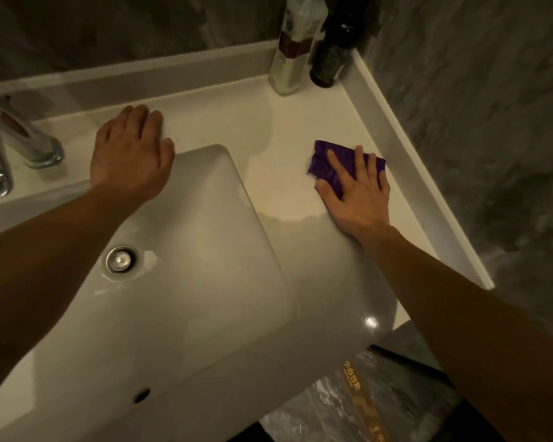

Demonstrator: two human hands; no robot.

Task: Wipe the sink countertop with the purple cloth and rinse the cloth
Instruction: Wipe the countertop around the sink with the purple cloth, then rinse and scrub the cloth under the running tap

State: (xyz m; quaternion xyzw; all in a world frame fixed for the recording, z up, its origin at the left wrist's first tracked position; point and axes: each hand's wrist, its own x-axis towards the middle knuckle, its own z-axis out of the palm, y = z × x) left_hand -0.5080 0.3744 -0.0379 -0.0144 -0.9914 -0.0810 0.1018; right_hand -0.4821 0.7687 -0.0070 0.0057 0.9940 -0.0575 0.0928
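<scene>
Right of centre in the frame, we are pressing our right hand (356,189) flat on the crumpled purple cloth (332,164), which is lying on the glossy white sink countertop (288,122) near its raised right edge. The fingers (339,167) are lying spread wide and straight across the cloth, not gripping; purple is showing between them and past the fingertips on the upper left side, while the heel of the hand is resting on bare counter. Our left hand (131,151) is resting palm down, fingers loosely together and holding nothing, on the counter behind the white basin (205,250), well apart from the cloth. A chrome tap (23,135) is standing at far left. Two bottles, one pale (292,49) and one dark (331,55), are standing in the upper-right corner.
</scene>
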